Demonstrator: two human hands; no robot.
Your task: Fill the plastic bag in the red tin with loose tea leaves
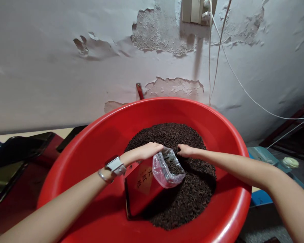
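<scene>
A large red basin (96, 135) holds a heap of dark loose tea leaves (190, 192). A red tin (142, 192) lined with a clear plastic bag (164, 175) lies tilted in the heap, its mouth facing the leaves. My left hand (148, 151) grips the upper rim of the tin and bag; a watch and a bracelet sit on that wrist. My right hand (186, 151) rests in the leaves just beside the bag's mouth, fingers curled into the pile. Some leaves are inside the bag.
A peeling white wall rises behind the basin, with a socket (195, 10) and white cables (243, 87) hanging right. Dark and red trays (17, 152) lie to the left. A teal surface with a small round lid (290, 162) is at right.
</scene>
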